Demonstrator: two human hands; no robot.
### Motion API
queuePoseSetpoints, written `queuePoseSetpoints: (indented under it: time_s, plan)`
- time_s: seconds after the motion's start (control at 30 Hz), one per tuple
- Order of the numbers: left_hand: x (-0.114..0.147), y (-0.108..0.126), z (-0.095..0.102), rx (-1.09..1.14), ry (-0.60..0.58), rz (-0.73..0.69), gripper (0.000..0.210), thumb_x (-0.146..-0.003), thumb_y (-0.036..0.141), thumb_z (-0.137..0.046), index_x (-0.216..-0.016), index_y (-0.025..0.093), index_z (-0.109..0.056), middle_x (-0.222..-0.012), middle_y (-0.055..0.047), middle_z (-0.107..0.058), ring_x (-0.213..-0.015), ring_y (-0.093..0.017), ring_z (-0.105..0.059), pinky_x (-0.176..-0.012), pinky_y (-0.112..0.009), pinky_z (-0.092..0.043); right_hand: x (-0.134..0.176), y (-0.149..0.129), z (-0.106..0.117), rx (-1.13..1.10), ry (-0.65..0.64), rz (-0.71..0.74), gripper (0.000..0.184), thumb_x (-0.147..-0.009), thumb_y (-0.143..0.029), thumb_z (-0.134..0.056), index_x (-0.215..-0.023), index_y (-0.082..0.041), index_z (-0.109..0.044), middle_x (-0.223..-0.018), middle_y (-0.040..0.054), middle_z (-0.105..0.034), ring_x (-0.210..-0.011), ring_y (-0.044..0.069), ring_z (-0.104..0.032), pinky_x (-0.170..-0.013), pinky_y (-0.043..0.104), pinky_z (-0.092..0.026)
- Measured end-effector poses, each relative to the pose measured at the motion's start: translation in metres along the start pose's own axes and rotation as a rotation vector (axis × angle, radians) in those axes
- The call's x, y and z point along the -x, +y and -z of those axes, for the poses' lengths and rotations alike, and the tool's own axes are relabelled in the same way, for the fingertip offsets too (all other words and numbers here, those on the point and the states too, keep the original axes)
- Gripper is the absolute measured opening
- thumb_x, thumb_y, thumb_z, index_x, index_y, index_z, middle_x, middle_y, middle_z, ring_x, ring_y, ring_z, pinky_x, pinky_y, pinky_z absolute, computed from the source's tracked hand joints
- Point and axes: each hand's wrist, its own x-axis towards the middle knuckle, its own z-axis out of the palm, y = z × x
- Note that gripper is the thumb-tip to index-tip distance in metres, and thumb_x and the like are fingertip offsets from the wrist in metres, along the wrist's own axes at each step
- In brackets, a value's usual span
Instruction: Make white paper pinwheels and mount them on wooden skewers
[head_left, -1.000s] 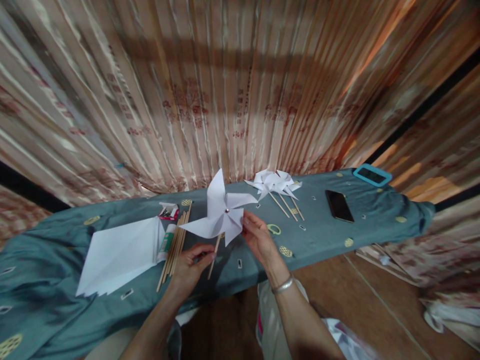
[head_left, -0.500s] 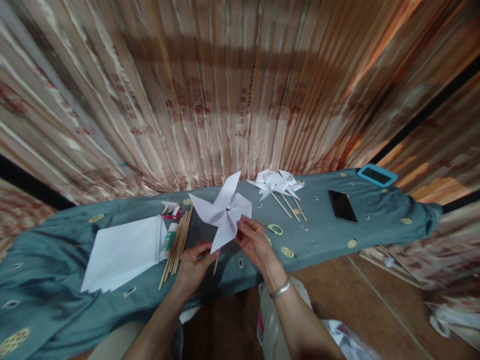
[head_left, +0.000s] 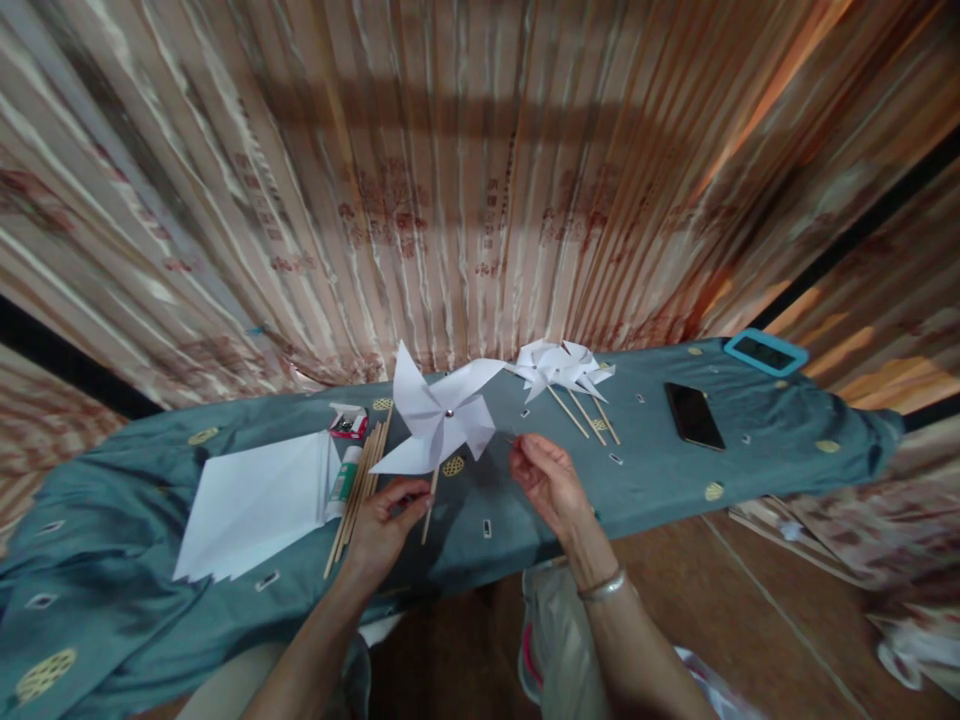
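Note:
A white paper pinwheel (head_left: pixel 429 425) with a shiny pin at its centre faces me, mounted on a thin wooden stick (head_left: pixel 430 508). My left hand (head_left: pixel 388 520) pinches that stick below the blades between thumb and fingers. Just right of the blades, and apart from them, my right hand (head_left: pixel 551 483) is held up with its fingers curled and the fingertips together. Whatever may be between those fingertips is too small to make out. Several loose wooden sticks (head_left: pixel 363 490) lie beside my left hand.
A stack of white paper (head_left: pixel 255 505), a glue stick (head_left: pixel 346 478) and a small red-and-white box (head_left: pixel 349 421) lie left on the green cloth (head_left: pixel 525 540). Further right are finished pinwheels (head_left: pixel 562 369), a dark phone (head_left: pixel 694 415) and a blue-framed device (head_left: pixel 765 352). A curtain (head_left: pixel 465 180) hangs behind.
My right hand has let go of the pinwheel's blade and moved right. The blades have turned, and more of the stick shows below them. My left hand stays at the stick.

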Motion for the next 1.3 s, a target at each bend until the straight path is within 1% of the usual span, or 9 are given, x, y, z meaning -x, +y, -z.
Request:
queuePoseSetpoints:
  time_s: [0.1, 0.2, 0.53, 0.7, 0.87, 1.0, 1.07, 1.2, 1.3]
  plan:
    - [0.001, -0.002, 0.000, -0.017, -0.023, -0.005, 0.022, -0.059, 0.037, -0.070, -0.071, 0.020, -0.074, -0.072, -0.003, -0.072, -0.068, -0.017, -0.061, -0.070, -0.028, -0.048, -0.005, -0.002, 0.004, 0.064, 0.044, 0.118, 0.027, -0.063, -0.036, -0.083, -0.086, -0.023, -0.075, -0.092, 0.0019, -0.075, -0.082, 0.014, -0.065, -0.075, 0.024, -0.050]
    - [0.003, -0.001, -0.001, -0.038, -0.045, -0.008, 0.021, -0.059, 0.037, -0.069, -0.071, 0.020, -0.074, -0.072, -0.002, -0.072, -0.068, -0.017, -0.062, -0.070, -0.028, -0.049, -0.005, 0.003, 0.001, 0.103, -0.052, 0.102, 0.035, -0.066, -0.038, -0.080, -0.098, -0.024, -0.074, -0.107, 0.0031, -0.073, -0.101, 0.020, -0.063, -0.094, 0.032, -0.046]
    - [0.003, 0.005, -0.004, -0.052, -0.031, -0.014, 0.018, -0.058, 0.035, -0.069, -0.069, 0.021, -0.074, -0.074, -0.003, -0.073, -0.073, -0.019, -0.064, -0.071, -0.029, -0.049, 0.000, 0.015, -0.014, 0.025, -0.103, -0.069, 0.029, -0.060, -0.038, -0.084, -0.081, -0.021, -0.073, -0.074, 0.0002, -0.073, -0.062, 0.013, -0.064, -0.058, 0.023, -0.052]
    - [0.002, 0.000, -0.007, -0.069, -0.004, -0.057, 0.018, -0.059, 0.035, -0.067, -0.067, 0.021, -0.073, -0.071, -0.003, -0.071, -0.071, -0.019, -0.062, -0.071, -0.029, -0.048, 0.003, 0.023, -0.023, -0.017, -0.167, -0.159, 0.030, -0.060, -0.037, -0.085, -0.078, -0.017, -0.072, -0.068, -0.0005, -0.071, -0.054, 0.011, -0.063, -0.055, 0.022, -0.055]
    - [0.000, -0.003, -0.008, -0.031, -0.009, -0.035, 0.019, -0.059, 0.032, -0.066, -0.070, 0.019, -0.074, -0.072, -0.005, -0.072, -0.074, -0.022, -0.064, -0.072, -0.032, -0.050, 0.017, 0.027, -0.036, 0.027, -0.387, -0.262, 0.029, -0.071, -0.041, -0.076, -0.084, -0.015, -0.072, -0.072, 0.0041, -0.073, -0.062, 0.013, -0.069, -0.057, 0.019, -0.053]
    - [0.001, 0.001, -0.005, -0.069, -0.015, -0.041, 0.019, -0.061, 0.034, -0.065, -0.070, 0.020, -0.074, -0.074, -0.005, -0.072, -0.074, -0.021, -0.064, -0.071, -0.032, -0.050, 0.024, 0.016, -0.030, 0.108, -0.552, -0.298, 0.032, -0.075, -0.044, -0.072, -0.089, -0.015, -0.072, -0.078, 0.0069, -0.075, -0.066, 0.014, -0.070, -0.054, 0.018, -0.049]
    - [0.001, 0.001, -0.004, -0.077, -0.010, -0.050, 0.020, -0.060, 0.037, -0.067, -0.070, 0.021, -0.073, -0.074, -0.004, -0.072, -0.073, -0.020, -0.064, -0.070, -0.030, -0.049, 0.019, 0.007, -0.018, 0.102, -0.456, -0.244, 0.029, -0.074, -0.044, -0.073, -0.082, -0.016, -0.073, -0.071, 0.0052, -0.074, -0.056, 0.011, -0.066, -0.050, 0.019, -0.046]
    - [0.000, -0.004, -0.003, -0.042, 0.014, -0.034, 0.022, -0.059, 0.039, -0.069, -0.071, 0.021, -0.074, -0.073, -0.003, -0.072, -0.070, -0.018, -0.062, -0.069, -0.028, -0.049, 0.002, -0.004, 0.005, -0.030, -0.058, -0.026, 0.023, -0.063, -0.039, -0.082, -0.068, -0.020, -0.071, -0.062, 0.0005, -0.069, -0.051, 0.010, -0.058, -0.044, 0.019, -0.042]
    - [0.000, -0.007, -0.004, -0.016, -0.002, -0.008, 0.023, -0.058, 0.038, -0.071, -0.071, 0.020, -0.075, -0.075, -0.003, -0.073, -0.071, -0.018, -0.063, -0.070, -0.028, -0.049, -0.006, -0.001, 0.008, 0.072, 0.059, 0.062, 0.023, -0.063, -0.037, -0.082, -0.076, -0.020, -0.073, -0.075, 0.0027, -0.073, -0.062, 0.011, -0.061, -0.057, 0.022, -0.048]
